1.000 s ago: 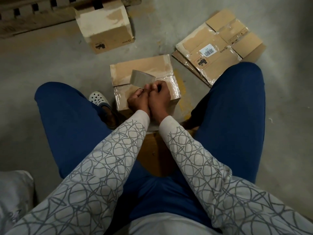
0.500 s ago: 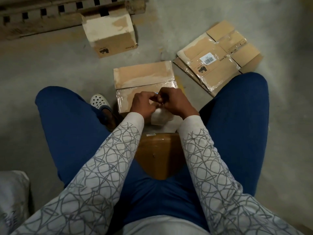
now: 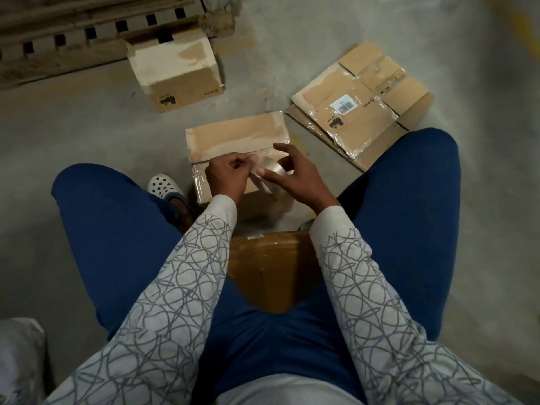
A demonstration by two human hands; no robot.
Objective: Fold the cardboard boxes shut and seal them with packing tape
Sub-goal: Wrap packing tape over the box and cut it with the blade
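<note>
Head view: pinching the tape strip (image 3: 254,173) in the left grip (image 3: 226,178), clasping the tape roll (image 3: 273,168) in the right grip (image 3: 295,181), just over the box (image 3: 233,138) at twelve o'clock. Better to draw taut, centre along the flap seam (image 3: 201,161), then press down flat.

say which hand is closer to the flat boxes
Right. The right hand, holding the tape roll, is left of the flat boxes; the left hand is farther left, past the roll.
</note>
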